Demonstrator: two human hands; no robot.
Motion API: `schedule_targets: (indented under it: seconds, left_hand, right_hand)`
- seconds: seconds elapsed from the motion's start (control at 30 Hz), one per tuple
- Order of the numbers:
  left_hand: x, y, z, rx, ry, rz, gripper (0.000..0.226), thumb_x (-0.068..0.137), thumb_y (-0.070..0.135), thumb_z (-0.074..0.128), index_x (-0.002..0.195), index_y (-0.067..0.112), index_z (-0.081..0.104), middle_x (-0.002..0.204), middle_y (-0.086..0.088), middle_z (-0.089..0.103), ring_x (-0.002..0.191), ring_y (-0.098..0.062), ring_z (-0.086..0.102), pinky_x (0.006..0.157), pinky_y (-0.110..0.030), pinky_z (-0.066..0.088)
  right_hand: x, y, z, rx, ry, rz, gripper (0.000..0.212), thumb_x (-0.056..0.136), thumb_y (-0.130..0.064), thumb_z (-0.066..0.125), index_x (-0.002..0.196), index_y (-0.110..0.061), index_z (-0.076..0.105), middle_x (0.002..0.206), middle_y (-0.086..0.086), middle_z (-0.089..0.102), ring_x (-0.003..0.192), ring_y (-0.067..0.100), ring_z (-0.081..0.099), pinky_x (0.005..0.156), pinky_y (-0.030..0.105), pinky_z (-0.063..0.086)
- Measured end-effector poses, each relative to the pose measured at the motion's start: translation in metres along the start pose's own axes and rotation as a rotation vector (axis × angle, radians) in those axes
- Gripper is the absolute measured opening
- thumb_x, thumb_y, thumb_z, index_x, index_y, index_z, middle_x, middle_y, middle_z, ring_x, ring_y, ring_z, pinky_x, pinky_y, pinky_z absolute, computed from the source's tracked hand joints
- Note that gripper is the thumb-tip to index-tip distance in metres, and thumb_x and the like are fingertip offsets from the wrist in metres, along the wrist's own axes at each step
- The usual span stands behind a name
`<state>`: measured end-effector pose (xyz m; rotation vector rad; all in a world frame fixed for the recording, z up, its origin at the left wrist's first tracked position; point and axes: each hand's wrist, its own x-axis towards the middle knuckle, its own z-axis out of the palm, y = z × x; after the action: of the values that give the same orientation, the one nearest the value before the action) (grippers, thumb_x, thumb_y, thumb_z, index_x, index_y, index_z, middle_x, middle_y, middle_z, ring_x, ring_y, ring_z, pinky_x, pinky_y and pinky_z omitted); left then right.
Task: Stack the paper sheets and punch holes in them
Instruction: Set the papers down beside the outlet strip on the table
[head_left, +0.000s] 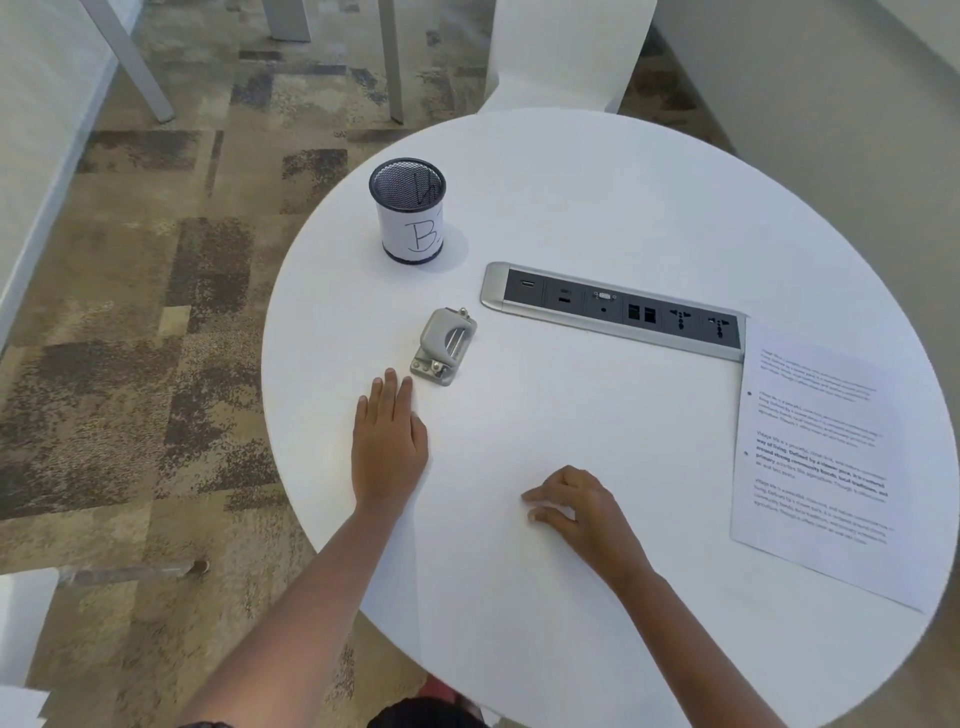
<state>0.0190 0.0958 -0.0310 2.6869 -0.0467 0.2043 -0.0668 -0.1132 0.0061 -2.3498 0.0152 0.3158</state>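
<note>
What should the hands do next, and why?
Probably the right hand should reach over to the printed sheets at the table's right edge and slide them in front. Both hands are empty, and the hole punch just past the left hand has no paper in it.

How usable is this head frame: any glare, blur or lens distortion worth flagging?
Head view: soft, even light with faint shadows; the round white table is so bright that a blank sheet under the hands barely stands out; wide-angle bending curves the floor and table edges; the printed paper sheet at right has smeared, unreadable text; the grey metal hole punch and both hands, left and right, look reasonably sharp.
</note>
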Motion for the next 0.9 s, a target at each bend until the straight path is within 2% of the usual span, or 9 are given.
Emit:
schedule_targets:
  seconds: [0.17, 0.37, 0.47, 0.53, 0.57, 0.63, 0.73, 0.9]
  left_hand:
    - [-0.007, 0.002, 0.001, -0.012, 0.004, 0.006, 0.042, 0.081, -0.003, 0.051, 0.123, -0.005, 0.052, 0.133, -0.028, 0.049, 0.123, -0.043, 0.047, 0.103, -0.055, 0.035]
    - [-0.01, 0.002, 0.002, -0.011, -0.005, 0.002, 0.043, 0.082, -0.003, 0.052, 0.125, -0.004, 0.05, 0.136, -0.027, 0.047, 0.126, -0.042, 0.044, 0.106, -0.053, 0.032]
    - [-0.01, 0.003, 0.002, -0.019, 0.0, -0.003, 0.043, 0.083, -0.003, 0.051, 0.125, -0.004, 0.05, 0.136, -0.027, 0.047, 0.126, -0.041, 0.044, 0.106, -0.053, 0.032]
    - [-0.01, 0.003, 0.002, -0.015, 0.004, 0.001, 0.042, 0.082, -0.003, 0.051, 0.124, -0.005, 0.051, 0.135, -0.027, 0.047, 0.126, -0.042, 0.044, 0.106, -0.054, 0.032]
    - [-0.01, 0.003, 0.002, -0.015, 0.006, 0.001, 0.042, 0.082, -0.003, 0.051, 0.124, -0.005, 0.051, 0.135, -0.027, 0.048, 0.125, -0.042, 0.045, 0.105, -0.054, 0.033]
    - [-0.01, 0.003, 0.002, -0.016, 0.007, -0.001, 0.042, 0.082, -0.003, 0.051, 0.124, -0.005, 0.051, 0.135, -0.027, 0.048, 0.125, -0.042, 0.045, 0.105, -0.054, 0.034]
    - [-0.01, 0.003, 0.002, -0.017, 0.009, -0.005, 0.042, 0.083, -0.002, 0.05, 0.124, -0.004, 0.051, 0.135, -0.026, 0.047, 0.126, -0.041, 0.044, 0.106, -0.052, 0.033]
    - [-0.01, 0.002, 0.002, -0.025, 0.014, -0.001, 0.041, 0.082, -0.002, 0.05, 0.124, -0.004, 0.052, 0.134, -0.026, 0.049, 0.126, -0.041, 0.045, 0.105, -0.053, 0.034]
  right_hand:
    - [-0.004, -0.002, 0.01, -0.067, 0.107, -0.048, 0.011, 0.079, -0.014, 0.069, 0.089, -0.016, 0.073, 0.082, -0.007, 0.052, 0.082, 0.01, 0.043, 0.07, 0.004, 0.033]
    - [-0.005, -0.004, 0.021, -0.206, 0.224, -0.128, 0.005, 0.08, -0.006, 0.066, 0.08, -0.009, 0.069, 0.079, 0.005, 0.06, 0.079, 0.02, 0.052, 0.058, 0.032, 0.049]
    - [-0.004, -0.007, 0.026, -0.286, 0.274, -0.189, 0.007, 0.078, 0.001, 0.062, 0.077, -0.005, 0.065, 0.075, 0.009, 0.06, 0.076, 0.014, 0.04, 0.053, 0.029, 0.049]
    - [-0.001, -0.006, 0.029, -0.303, 0.272, -0.186, 0.011, 0.08, 0.004, 0.055, 0.077, -0.003, 0.063, 0.077, 0.01, 0.059, 0.077, 0.016, 0.041, 0.058, 0.027, 0.044]
    - [0.001, -0.006, 0.029, -0.249, 0.26, -0.137, 0.014, 0.082, 0.006, 0.052, 0.078, -0.003, 0.062, 0.08, 0.009, 0.058, 0.079, 0.018, 0.043, 0.064, 0.023, 0.04]
    - [0.005, -0.007, 0.026, 0.012, 0.269, 0.04, 0.02, 0.086, 0.005, 0.046, 0.079, -0.008, 0.059, 0.085, 0.004, 0.055, 0.082, 0.018, 0.047, 0.067, 0.013, 0.033]
    - [0.008, -0.01, 0.019, 0.335, 0.366, 0.259, 0.019, 0.091, -0.003, 0.046, 0.082, -0.016, 0.056, 0.088, -0.003, 0.056, 0.081, 0.006, 0.05, 0.067, 0.0, 0.035]
    - [0.001, -0.006, 0.017, 0.421, 0.372, 0.342, 0.015, 0.092, -0.01, 0.048, 0.083, -0.016, 0.059, 0.08, -0.01, 0.055, 0.074, 0.003, 0.049, 0.063, 0.007, 0.038]
